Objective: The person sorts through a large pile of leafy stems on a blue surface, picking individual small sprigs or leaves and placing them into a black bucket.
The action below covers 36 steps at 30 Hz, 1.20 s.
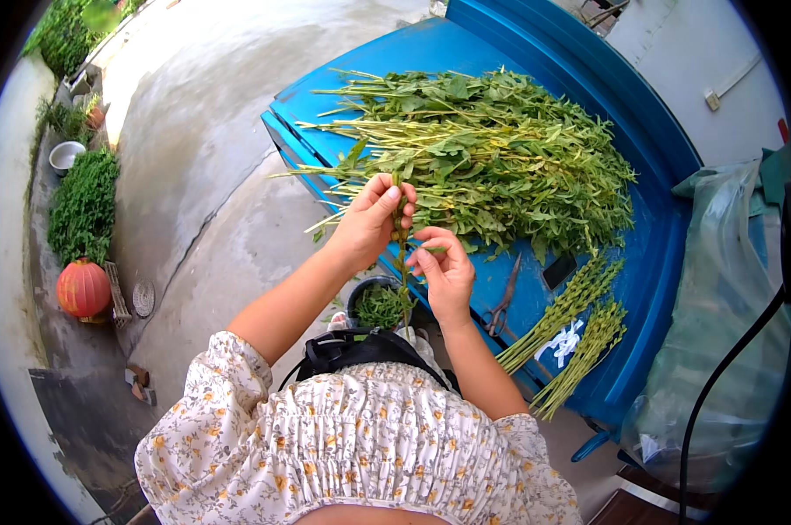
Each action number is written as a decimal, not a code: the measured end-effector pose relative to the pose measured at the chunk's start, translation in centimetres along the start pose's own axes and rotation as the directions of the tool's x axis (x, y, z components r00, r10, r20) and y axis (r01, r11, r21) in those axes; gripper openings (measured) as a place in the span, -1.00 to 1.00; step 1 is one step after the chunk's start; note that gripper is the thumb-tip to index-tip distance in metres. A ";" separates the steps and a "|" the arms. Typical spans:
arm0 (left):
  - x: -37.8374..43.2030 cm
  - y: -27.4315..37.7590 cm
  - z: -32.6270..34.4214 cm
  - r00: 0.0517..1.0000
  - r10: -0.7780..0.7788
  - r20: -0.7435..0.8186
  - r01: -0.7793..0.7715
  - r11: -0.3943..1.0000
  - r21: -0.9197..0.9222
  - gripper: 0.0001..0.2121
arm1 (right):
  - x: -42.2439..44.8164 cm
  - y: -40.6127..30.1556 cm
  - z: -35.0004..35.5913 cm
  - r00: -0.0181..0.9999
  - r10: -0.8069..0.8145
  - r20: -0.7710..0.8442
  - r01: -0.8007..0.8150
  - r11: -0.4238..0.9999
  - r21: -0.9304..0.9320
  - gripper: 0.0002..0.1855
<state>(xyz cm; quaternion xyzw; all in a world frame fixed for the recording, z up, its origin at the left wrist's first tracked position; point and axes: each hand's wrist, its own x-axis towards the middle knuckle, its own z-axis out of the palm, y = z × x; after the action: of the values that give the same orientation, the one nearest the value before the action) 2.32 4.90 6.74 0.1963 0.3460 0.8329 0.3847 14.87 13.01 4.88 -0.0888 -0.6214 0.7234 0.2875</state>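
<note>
My left hand (377,220) pinches the upper part of a green plant stalk (402,262) between thumb and fingers. That stalk hangs almost upright in front of me and bears pods. Just below, my right hand (445,266) is beside the stalk, fingers curled, with a green leaf (439,249) showing between them. Beneath the hands stands a dark bucket (351,298) with loose green leaves (379,306) in it. Beyond my hands, a large heap of leafy cut stalks (494,154) covers much of a blue metal truck bed (395,49).
On the blue bed to the right lie scissors (500,305), a dark phone-like object (559,271), two bundles of stripped stalks (559,305) (589,351) and white ties (563,342). The bed has a raised side wall (586,72). Clear plastic sheeting (710,315) hangs at right.
</note>
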 end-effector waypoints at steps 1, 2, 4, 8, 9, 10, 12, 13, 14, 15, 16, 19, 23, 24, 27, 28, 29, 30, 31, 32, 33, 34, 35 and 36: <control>0.0 0.3 -0.1 1.000 0.010 -0.017 -0.010 1.000 -0.016 -0.91 | -0.6 0.3 -0.3 0.998 0.042 0.051 -0.044 0.998 0.039 -0.97; 0.0 0.6 -0.3 0.999 0.020 -0.034 -0.021 0.999 -0.033 -0.91 | -1.1 0.9 -0.7 0.991 0.081 0.102 -0.089 0.993 0.075 -0.96; 0.2 1.2 -0.8 0.998 0.040 -0.054 -0.044 0.995 -0.084 -0.91 | -2.3 1.4 -1.4 0.983 0.117 0.142 -0.131 0.987 0.095 -0.92; 0.1 1.6 -1.7 0.998 0.012 -0.064 -0.022 0.989 -0.144 -0.91 | -3.4 1.7 -3.2 0.958 0.284 0.038 -0.281 0.957 -0.077 -0.84; 0.3 1.7 -1.7 0.998 0.003 -0.056 -0.013 0.986 -0.166 -0.92 | -3.2 1.9 -3.7 0.940 0.341 -0.010 -0.340 0.937 -0.083 -0.75; 0.4 1.8 -1.8 0.999 -0.006 -0.047 -0.003 0.982 -0.187 -0.91 | -2.9 2.4 -4.0 0.923 0.383 -0.027 -0.384 0.922 -0.052 -0.69; 0.7 2.0 -1.9 1.000 -0.007 -0.022 0.002 0.974 -0.226 -0.89 | -2.3 3.0 -4.3 0.904 0.428 -0.023 -0.429 0.903 -0.041 -0.64; 0.8 2.0 -1.8 1.000 -0.013 -0.025 0.007 0.976 -0.219 -0.91 | -2.1 3.2 -4.1 0.902 0.431 -0.004 -0.431 0.900 -0.062 -0.65; 0.9 2.0 -1.5 0.999 -0.019 -0.028 0.012 0.977 -0.212 -0.92 | -1.8 3.3 -3.9 0.900 0.435 0.016 -0.432 0.898 -0.083 -0.66; 0.9 2.1 -1.3 0.999 -0.019 -0.035 0.012 0.979 -0.203 -0.92 | -1.4 2.9 -3.7 0.890 0.439 0.121 -0.414 0.891 -0.186 -0.69; 0.9 2.1 -1.2 0.999 -0.021 -0.038 0.013 0.980 -0.196 -0.92 | -1.3 3.2 -3.4 0.934 0.347 0.083 -0.326 0.925 -0.196 -0.72; 1.1 2.3 -1.4 0.998 0.017 -0.062 -0.027 0.985 -0.172 -0.92 | -1.3 2.6 -2.5 0.961 0.277 0.010 -0.277 0.960 0.040 -0.80; 1.2 3.0 -2.9 0.998 0.052 -0.027 -0.058 0.940 -0.336 -0.91 | -2.0 2.4 -3.8 0.924 0.376 0.069 -0.371 0.840 0.397 -0.89; 1.0 3.3 -3.2 0.996 0.085 -0.012 -0.083 0.925 -0.371 -0.89 | -2.1 2.5 -4.3 0.918 0.386 0.089 -0.385 0.817 0.430 -0.91; 0.8 4.2 -3.4 0.985 0.154 0.073 -0.098 0.860 -0.501 -0.88 | -2.2 2.3 -4.9 0.903 0.423 0.072 -0.424 0.856 0.296 -0.86; 0.6 4.5 -2.9 0.987 0.152 0.054 -0.101 0.843 -0.529 -0.87 | -2.1 2.0 -4.8 0.882 0.462 0.093 -0.471 0.866 0.168 -0.79; 0.6 4.8 -2.8 0.983 0.158 0.090 -0.084 0.835 -0.543 -0.88 | -1.9 1.8 -4.3 0.896 0.427 0.122 -0.437 0.896 0.074 -0.78; 0.5 4.9 -2.6 0.978 0.163 0.127 -0.066 0.828 -0.557 -0.88 | -1.5 1.5 -3.6 0.906 0.394 0.153 -0.396 0.918 -0.019 -0.77; 0.5 5.0 -2.5 0.972 0.170 0.165 -0.047 0.820 -0.570 -0.89 | -1.0 1.4 -2.8 0.913 0.362 0.187 -0.346 0.932 -0.111 -0.76; 0.5 5.1 -2.2 0.970 0.169 0.176 -0.039 0.819 -0.573 -0.89 | -0.5 1.4 -2.3 0.923 0.279 0.266 -0.236 0.954 -0.182 -0.75; 0.5 5.2 -1.8 0.967 0.168 0.190 -0.029 0.817 -0.576 -0.90 | -0.4 1.8 -2.1 0.906 0.308 0.289 -0.278 0.950 -0.140 -0.74; 0.5 5.2 -1.5 0.965 0.167 0.204 -0.019 0.815 -0.579 -0.90 | -0.4 2.5 -2.0 0.888 0.335 0.315 -0.320 0.942 -0.099 -0.73; 0.4 5.2 -1.6 0.960 0.172 0.219 -0.025 0.837 -0.546 -0.90 | -0.5 2.8 -2.0 0.868 0.360 0.341 -0.362 0.930 -0.059 -0.71; 0.3 5.3 -1.9 0.955 0.184 0.232 -0.040 0.857 -0.513 -0.90 | -0.6 2.2 -1.9 0.845 0.455 0.280 -0.484 0.874 0.044 -0.78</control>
<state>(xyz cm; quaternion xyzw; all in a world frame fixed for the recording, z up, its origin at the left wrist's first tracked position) -1.69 1.85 9.32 0.2218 0.0485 0.8802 0.4168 15.63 14.14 2.20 -0.1257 -0.5712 0.8108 0.0217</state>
